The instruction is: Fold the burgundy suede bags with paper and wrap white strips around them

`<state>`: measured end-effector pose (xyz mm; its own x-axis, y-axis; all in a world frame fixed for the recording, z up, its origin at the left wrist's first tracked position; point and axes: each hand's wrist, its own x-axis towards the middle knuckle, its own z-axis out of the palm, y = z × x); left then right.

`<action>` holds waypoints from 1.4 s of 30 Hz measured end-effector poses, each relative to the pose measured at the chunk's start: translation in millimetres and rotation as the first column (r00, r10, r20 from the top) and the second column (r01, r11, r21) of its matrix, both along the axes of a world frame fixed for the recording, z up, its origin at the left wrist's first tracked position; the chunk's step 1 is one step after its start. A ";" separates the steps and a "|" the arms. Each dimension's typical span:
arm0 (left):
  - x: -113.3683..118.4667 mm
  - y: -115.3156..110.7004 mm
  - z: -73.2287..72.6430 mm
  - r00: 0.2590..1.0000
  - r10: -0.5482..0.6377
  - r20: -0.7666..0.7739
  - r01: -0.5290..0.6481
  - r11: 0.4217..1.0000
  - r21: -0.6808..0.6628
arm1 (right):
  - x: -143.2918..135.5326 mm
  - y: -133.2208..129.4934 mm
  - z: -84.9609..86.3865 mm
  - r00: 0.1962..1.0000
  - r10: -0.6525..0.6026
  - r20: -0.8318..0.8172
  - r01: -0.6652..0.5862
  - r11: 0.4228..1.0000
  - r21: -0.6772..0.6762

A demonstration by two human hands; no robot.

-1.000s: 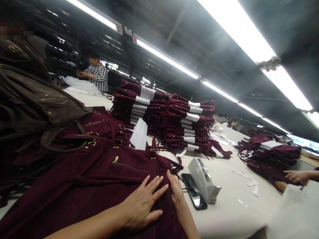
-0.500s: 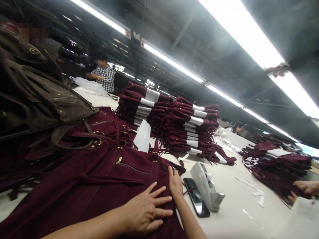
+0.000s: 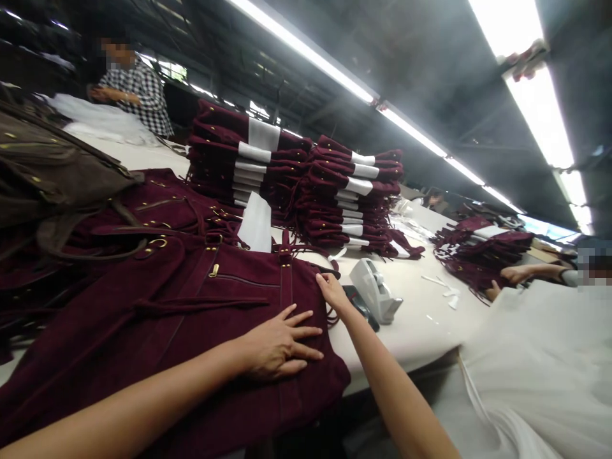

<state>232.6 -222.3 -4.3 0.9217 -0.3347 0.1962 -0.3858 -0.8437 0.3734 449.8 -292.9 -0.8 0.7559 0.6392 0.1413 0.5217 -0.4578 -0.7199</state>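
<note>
A burgundy suede bag (image 3: pixel 191 344) lies across the near side of the table, with a brass zip pull, a strap with studs and a long drawcord on its face. My left hand (image 3: pixel 287 344) rests flat on it, fingers spread. At the bag's right edge, my right hand (image 3: pixel 331 291) is closed on the material, with some fingers hidden behind the edge. A grey tape dispenser (image 3: pixel 375 293) stands just beyond that hand, beside a dark phone (image 3: pixel 358 306) partly covered by my arm.
Stacked burgundy bags (image 3: pixel 351 197) with white paper bands stand behind. A brown bag (image 3: pixel 52 172) sits at left. A person in a checked shirt (image 3: pixel 136 95) is at far left. Another person's hand (image 3: pixel 516 274) touches the right-hand pile (image 3: pixel 478 248). White scraps (image 3: pixel 447 290) lie on the table.
The view has shifted right and down, showing more of the table's front edge and a white-clothed person at right. Both my hands stay on the bag in about the same places.
</note>
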 end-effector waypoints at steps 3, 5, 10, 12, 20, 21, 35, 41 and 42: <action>1.6 0.9 -3.4 1.000 -0.010 0.010 0.010 1.000 0.004 | -30.5 -59.4 15.7 0.999 0.055 0.000 -0.054 0.996 0.076; 2.3 1.8 -6.7 0.999 -0.020 0.029 0.020 1.000 0.010 | -55.4 -106.4 17.2 0.994 0.099 -0.039 -0.094 0.989 0.116; 4.3 2.5 -10.9 1.000 -0.013 0.020 0.011 0.998 0.066 | -108.3 -188.2 -8.2 0.918 0.260 -0.299 -0.210 0.959 0.190; 4.8 2.1 -9.7 1.000 -0.008 0.006 0.008 0.997 0.078 | -120.5 -195.4 -21.5 0.914 0.269 -0.303 -0.223 0.958 0.179; 1.8 0.6 -3.2 1.000 -0.017 0.002 0.016 0.998 0.054 | -122.7 -173.1 -30.0 0.964 0.247 -0.094 -0.220 0.948 0.229; 1.6 1.0 -2.0 1.000 -0.017 -0.003 0.017 0.999 0.051 | -121.1 -169.7 -25.5 0.960 0.270 -0.074 -0.245 0.938 0.244; 26.4 30.4 2.0 0.997 0.015 -0.072 -0.013 1.000 0.024 | -79.8 -123.1 -46.4 0.962 0.196 0.189 -0.262 0.856 0.446; 6.4 -5.3 8.7 0.969 -0.202 -0.143 0.201 0.979 -0.024 | -127.3 -154.7 -111.8 0.996 -0.083 -0.033 0.084 0.759 0.646; 4.4 -7.4 8.5 0.965 -0.220 -0.141 0.219 0.976 -0.022 | -132.1 -158.2 -117.6 0.994 -0.094 -0.049 0.104 0.763 0.638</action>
